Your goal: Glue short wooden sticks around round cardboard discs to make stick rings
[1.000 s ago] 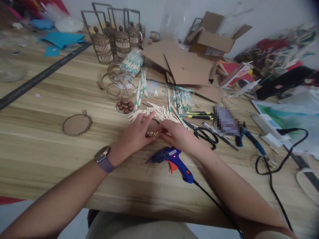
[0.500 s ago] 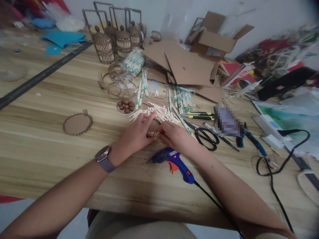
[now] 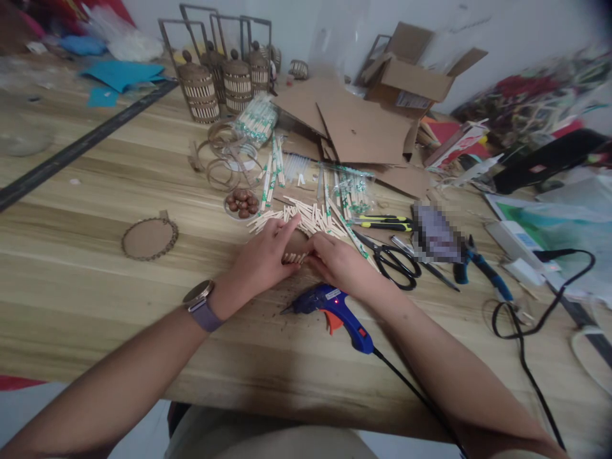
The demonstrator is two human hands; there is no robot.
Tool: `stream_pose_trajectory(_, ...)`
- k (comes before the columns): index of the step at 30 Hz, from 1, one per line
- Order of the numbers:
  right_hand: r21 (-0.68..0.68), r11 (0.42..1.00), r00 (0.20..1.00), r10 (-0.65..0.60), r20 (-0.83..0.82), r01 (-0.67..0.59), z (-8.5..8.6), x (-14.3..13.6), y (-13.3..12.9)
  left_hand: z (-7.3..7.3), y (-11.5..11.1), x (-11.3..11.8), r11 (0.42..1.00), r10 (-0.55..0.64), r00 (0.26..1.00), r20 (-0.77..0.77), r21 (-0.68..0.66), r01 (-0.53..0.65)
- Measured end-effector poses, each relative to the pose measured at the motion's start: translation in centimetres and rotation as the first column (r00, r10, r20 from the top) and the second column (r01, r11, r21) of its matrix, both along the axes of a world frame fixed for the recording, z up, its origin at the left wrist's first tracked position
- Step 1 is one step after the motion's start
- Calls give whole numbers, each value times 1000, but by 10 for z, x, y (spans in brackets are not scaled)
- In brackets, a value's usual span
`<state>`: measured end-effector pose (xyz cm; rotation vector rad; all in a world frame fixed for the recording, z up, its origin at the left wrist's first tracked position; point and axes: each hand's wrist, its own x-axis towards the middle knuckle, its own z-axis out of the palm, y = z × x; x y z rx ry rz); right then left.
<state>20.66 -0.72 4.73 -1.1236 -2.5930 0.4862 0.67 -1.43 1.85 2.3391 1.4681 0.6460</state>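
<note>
Between my hands is a small round cardboard piece [image 3: 295, 248] with short wooden sticks set along its edge; much of it is hidden by my fingers. My left hand [image 3: 265, 252] grips its left side, the index finger stretched across the top. On the right side, my right hand [image 3: 332, 258] has its fingers pinched at the edge. Just beyond them lies a heap of short cut sticks [image 3: 310, 213]. Close below my right hand a blue glue gun [image 3: 329, 303] rests on its side with a red light on. A cardboard disc with a braided rim [image 3: 150, 239] lies to the left.
A bowl of brown balls [image 3: 243, 204] sits beyond my left hand. Black scissors [image 3: 396, 264], yellow-black cutters [image 3: 387, 222] and blue pliers [image 3: 488, 271] lie rightward. Flat cardboard sheets [image 3: 363, 127] and several finished stick lanterns [image 3: 198, 92] stand behind. The glue gun's cord [image 3: 411, 386] runs under my right forearm.
</note>
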Motion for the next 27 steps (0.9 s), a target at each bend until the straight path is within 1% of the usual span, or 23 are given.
stream_pose_trajectory(8, -17, 1000, 1000, -23, -7, 23, -2, 0, 1, -3, 1, -1, 1000, -16, 999, 27, 9, 16)
stream_pose_trajectory(10, -29, 999, 1000, -13, -4, 13, 1, 0, 1, -4, 1, -2, 1000, -14, 999, 36, 14, 13)
stream_pose_trajectory(13, -65, 998, 999, -10, -42, 7, 14, 2, -1, -3, 2, -5, 999, -39, 998, 53, -6, 39)
stream_pose_trajectory(15, -83, 995, 997, -54, -55, 49, 28, 7, -6, -2, 4, -9, 996, -88, 993, 73, -17, 89)
stream_pose_trajectory(17, -112, 989, 995, -101, 12, 101, 42, 15, -13, -1, 6, -13, 989, -141, 986, 87, -25, 144)
stream_pose_trajectory(18, -150, 983, 993, -93, 76, 103, 48, 21, -17, -1, 8, -15, 986, -159, 983, 91, -28, 162)
stream_pose_trajectory(20, -266, 960, 978, -32, 205, 87, 55, 33, -27, -1, 9, -17, 985, -170, 981, 93, -25, 173)
stream_pose_trajectory(22, -367, 927, 961, 25, 275, 81, 55, 43, -37, -2, 9, -17, 988, -152, 985, 87, -5, 153)
stream_pose_trajectory(23, -390, 917, 956, 37, 291, 84, 53, 46, -43, -3, 8, -16, 991, -133, 988, 82, 10, 133)
stream_pose_trajectory(25, -371, 922, 950, 13, 311, 108, 46, 47, -53, -4, 6, -13, 995, -96, 992, 77, 41, 93)
stream_pose_trajectory(27, -315, 934, 938, -55, 342, 169, 38, 43, -63, -5, 4, -9, 996, -58, 995, 77, 68, 53)
